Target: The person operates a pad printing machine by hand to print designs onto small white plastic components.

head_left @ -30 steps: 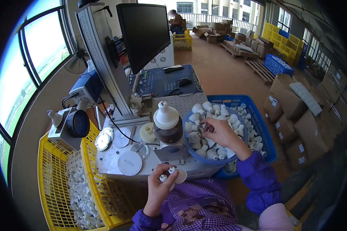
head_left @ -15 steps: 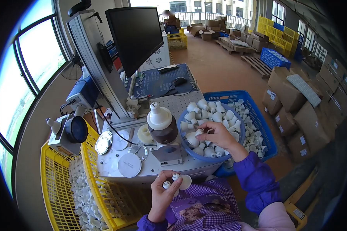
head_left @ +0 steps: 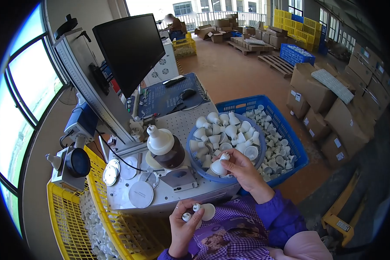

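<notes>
My left hand (head_left: 183, 226) is closed around two white spotlight bulb housings (head_left: 208, 212), their pin ends showing above the fingers. My right hand (head_left: 243, 170) pinches another white bulb housing (head_left: 218, 168) near its pin end, over the front rim of a round blue tub (head_left: 192, 161). Many similar white housings (head_left: 231, 131) lie heaped in that tub. To the left, a large white bulb-shaped piece (head_left: 160, 142) stands upright on a dark round fixture on the bench (head_left: 164, 200).
A blue crate (head_left: 300, 161) of smaller white cups sits behind the tub. Yellow crates (head_left: 58, 225) with white parts stand at left. A monitor (head_left: 130, 52), a lens unit (head_left: 78, 162) and metal discs (head_left: 141, 194) are around the bench. Cartons (head_left: 310, 89) are stacked at right.
My right hand has lifted a bulb housing from the heap and drawn it toward me, to the tub's front rim. The left hand still holds its two housings. The camera view has shifted.
</notes>
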`<state>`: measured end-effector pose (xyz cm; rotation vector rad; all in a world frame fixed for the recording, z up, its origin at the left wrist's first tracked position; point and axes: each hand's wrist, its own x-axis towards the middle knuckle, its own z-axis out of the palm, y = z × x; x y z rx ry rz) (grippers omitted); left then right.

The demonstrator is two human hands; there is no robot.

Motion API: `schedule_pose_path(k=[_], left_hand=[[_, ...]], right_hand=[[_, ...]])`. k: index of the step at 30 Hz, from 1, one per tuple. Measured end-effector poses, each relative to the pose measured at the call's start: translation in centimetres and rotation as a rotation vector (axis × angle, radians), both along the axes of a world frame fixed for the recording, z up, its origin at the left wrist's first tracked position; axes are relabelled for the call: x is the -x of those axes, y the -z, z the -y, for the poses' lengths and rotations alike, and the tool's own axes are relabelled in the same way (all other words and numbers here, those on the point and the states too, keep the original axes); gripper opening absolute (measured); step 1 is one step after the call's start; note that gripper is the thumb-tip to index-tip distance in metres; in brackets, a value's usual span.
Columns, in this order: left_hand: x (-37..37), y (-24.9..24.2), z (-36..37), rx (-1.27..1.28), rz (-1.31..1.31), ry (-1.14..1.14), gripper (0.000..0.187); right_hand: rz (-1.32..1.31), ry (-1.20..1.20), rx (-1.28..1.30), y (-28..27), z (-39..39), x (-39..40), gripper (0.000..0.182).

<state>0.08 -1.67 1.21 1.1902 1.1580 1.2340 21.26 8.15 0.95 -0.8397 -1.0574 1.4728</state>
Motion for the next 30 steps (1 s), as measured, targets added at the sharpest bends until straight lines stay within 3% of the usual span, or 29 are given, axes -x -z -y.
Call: schedule_pose_path(k=[14, 21, 25, 27, 30], left_hand=[[0.3, -2.3, -0.7, -0.084, -0.075, -0.052, 0.022], [2.1, -7.6, -6.3, -0.503, -0.312, -0.253, 0.024], [2.4, -11.1, -11.2, -0.537, -0.332, -0.263, 0.028], [2.2, -12.4, -12.7, -0.329, -0.293, -0.136, 0.034], [2.8, -12.8, -13.6, -0.323, -0.358, -0.075, 0.037]], right_hand=[[0.045, 0.066, -0.117, 0.0, 1.0, 0.4, 0.027], [0.077, 0.082, -0.111, -1.4, 1.0, 0.9, 0.03], [0.116, 0.07, -0.149, -3.0, 0.2, 1.4, 0.029], [0.117, 0.082, -0.181, -4.2, -0.5, 2.0, 0.029], [0.122, 0.104, -0.274, -6.8, -2.2, 3.4, 0.028]])
